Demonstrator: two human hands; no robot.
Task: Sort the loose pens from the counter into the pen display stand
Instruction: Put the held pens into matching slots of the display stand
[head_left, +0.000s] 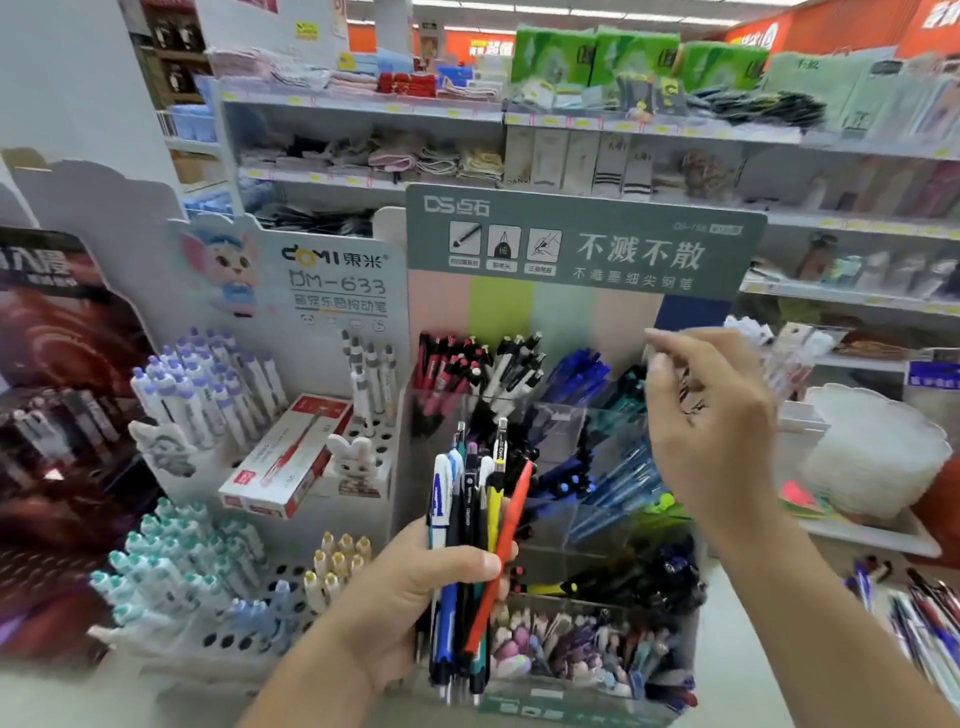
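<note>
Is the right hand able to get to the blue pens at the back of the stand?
Probably yes. The right hand hovers just beside the blue pens with nothing between them, and it seems to hold nothing. The left hand grips the bundle of pens lower down, out of the way.

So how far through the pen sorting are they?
Midway, it seems. The stand already holds many pens in its compartments. The left hand grips a bundle of pens not yet placed; the right hand is raised over the stand. More loose pens lie on the counter.
</note>
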